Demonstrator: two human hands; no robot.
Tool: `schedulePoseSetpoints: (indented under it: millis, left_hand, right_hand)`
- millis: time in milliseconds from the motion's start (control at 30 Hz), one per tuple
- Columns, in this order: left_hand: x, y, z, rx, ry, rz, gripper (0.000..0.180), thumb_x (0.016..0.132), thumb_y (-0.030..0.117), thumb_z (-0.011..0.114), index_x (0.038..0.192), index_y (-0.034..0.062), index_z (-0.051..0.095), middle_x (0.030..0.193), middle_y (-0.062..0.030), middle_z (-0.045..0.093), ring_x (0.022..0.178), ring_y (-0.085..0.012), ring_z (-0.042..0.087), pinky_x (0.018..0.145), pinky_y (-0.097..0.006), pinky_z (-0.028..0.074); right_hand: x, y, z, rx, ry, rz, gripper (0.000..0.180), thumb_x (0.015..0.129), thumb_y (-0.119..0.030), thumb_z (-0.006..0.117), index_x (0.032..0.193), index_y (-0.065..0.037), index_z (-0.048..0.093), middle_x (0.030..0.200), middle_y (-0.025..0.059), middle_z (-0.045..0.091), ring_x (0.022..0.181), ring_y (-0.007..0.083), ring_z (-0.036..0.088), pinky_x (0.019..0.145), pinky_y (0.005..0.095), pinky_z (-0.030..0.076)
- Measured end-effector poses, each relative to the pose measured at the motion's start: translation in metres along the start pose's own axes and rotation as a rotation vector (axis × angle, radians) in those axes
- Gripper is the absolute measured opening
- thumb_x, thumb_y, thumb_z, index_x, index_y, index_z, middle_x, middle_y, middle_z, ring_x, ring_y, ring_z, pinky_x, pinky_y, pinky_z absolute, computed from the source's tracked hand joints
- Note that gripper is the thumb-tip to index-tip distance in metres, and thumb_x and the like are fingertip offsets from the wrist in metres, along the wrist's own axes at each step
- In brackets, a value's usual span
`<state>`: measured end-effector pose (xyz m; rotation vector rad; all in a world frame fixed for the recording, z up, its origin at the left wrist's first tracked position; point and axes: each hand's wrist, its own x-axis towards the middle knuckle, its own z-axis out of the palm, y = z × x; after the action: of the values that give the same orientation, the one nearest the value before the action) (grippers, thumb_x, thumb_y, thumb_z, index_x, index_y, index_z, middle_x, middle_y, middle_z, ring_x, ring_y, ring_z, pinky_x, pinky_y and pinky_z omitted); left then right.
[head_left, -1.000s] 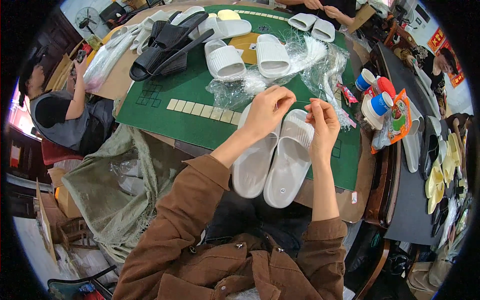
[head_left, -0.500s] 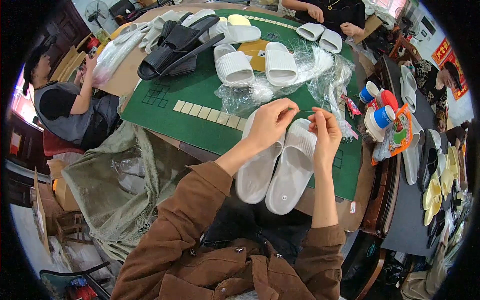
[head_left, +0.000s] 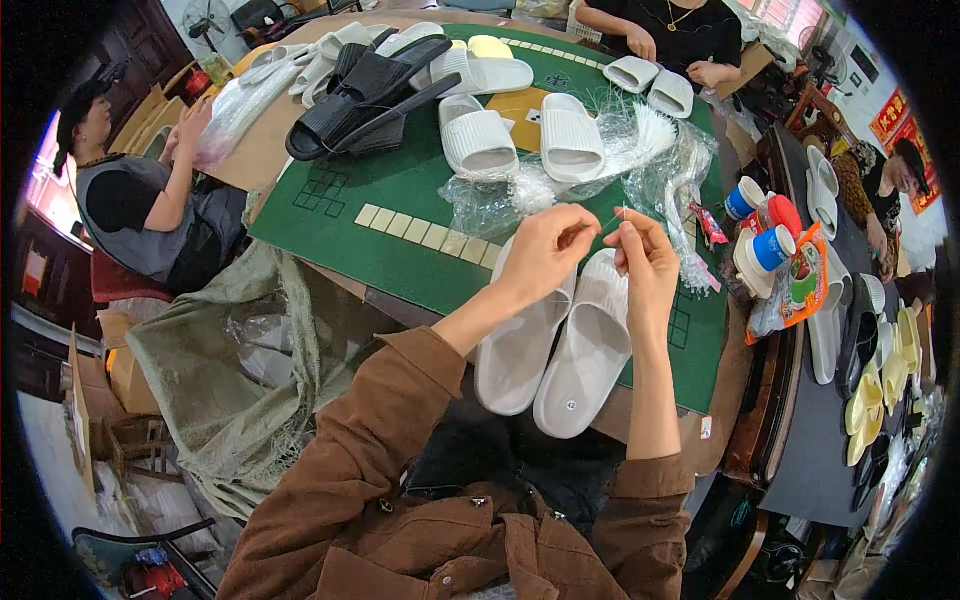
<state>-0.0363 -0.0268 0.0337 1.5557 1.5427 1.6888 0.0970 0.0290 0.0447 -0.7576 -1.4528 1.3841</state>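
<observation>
Both my hands are raised above a pair of light grey slide slippers, which lie side by side at the table's near edge, toes away from me. My left hand is closed in a pinch, and whatever its fingertips hold is too small to make out. Beside it, my right hand pinches a thin pale strand that shows just above the fingertips. The far ends of the slippers are partly hidden behind my hands.
Clear plastic wrap with white strands, grey slides and black slides lie on the green table mat. Blue cups and an orange packet stand right. Co-workers sit left and across.
A thin strand stretched between my two hands before; now only a short end shows at the right fingertips. My hands stay over the slippers. The view has shifted slightly.
</observation>
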Motion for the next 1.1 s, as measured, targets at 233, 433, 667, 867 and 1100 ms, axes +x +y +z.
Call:
schedulePoseSetpoints:
  millis: [233,433,667,867,1100]
  left_hand:
    - [0.001,0.001,0.004,0.040,-0.058,0.052,0.007,0.083,0.008,0.060,0.086,0.0025,0.063,0.073,-0.0085,0.057,0.059,-0.0188,0.055,0.055,-0.031,0.044]
    - [-0.005,-0.005,-0.009,0.116,-0.054,-0.004,0.008,0.085,0.005,0.058,0.087,0.0007,0.064,0.080,-0.0094,0.061,0.067,-0.0202,0.058,0.062,-0.031,0.046]
    - [-0.038,-0.007,-0.003,0.380,-0.051,0.267,0.033,0.085,0.015,0.059,0.117,0.0035,0.058,0.114,-0.0157,0.056,0.106,-0.0324,0.054,0.090,-0.041,0.044]
    - [-0.095,0.034,-0.005,0.475,-0.091,0.263,0.052,0.080,0.012,0.063,0.130,0.0066,0.049,0.132,-0.0192,0.040,0.123,-0.0390,0.038,0.101,-0.048,0.033]
    - [-0.118,0.025,0.006,0.707,-0.172,0.176,0.051,0.081,0.023,0.064,0.129,0.0130,0.051,0.117,-0.0221,0.043,0.107,-0.0390,0.043,0.092,-0.049,0.035]
  right_hand:
    - [0.005,0.000,-0.009,0.119,-0.015,0.033,0.013,0.093,-0.013,0.056,0.096,-0.002,0.062,0.075,-0.0003,0.061,0.059,0.0020,0.044,0.053,0.0167,0.034]
    - [0.001,0.002,-0.022,0.087,0.061,-0.023,0.015,0.094,-0.015,0.055,0.100,-0.003,0.061,0.075,0.0003,0.060,0.060,0.0022,0.044,0.052,0.0168,0.033]
    - [-0.006,-0.036,-0.101,0.092,0.492,-0.305,0.015,0.094,-0.015,0.056,0.103,-0.004,0.060,0.080,-0.0004,0.057,0.063,0.0026,0.042,0.052,0.0167,0.030]
    - [-0.026,-0.107,-0.151,-0.248,0.970,-0.664,0.018,0.094,-0.018,0.054,0.103,-0.005,0.062,0.083,-0.0036,0.055,0.063,0.0031,0.037,0.056,0.0194,0.029]
    - [-0.020,-0.055,-0.112,-0.467,0.579,-0.494,0.018,0.095,-0.017,0.053,0.105,-0.004,0.060,0.090,-0.0006,0.056,0.078,0.0071,0.049,0.070,0.0222,0.039]
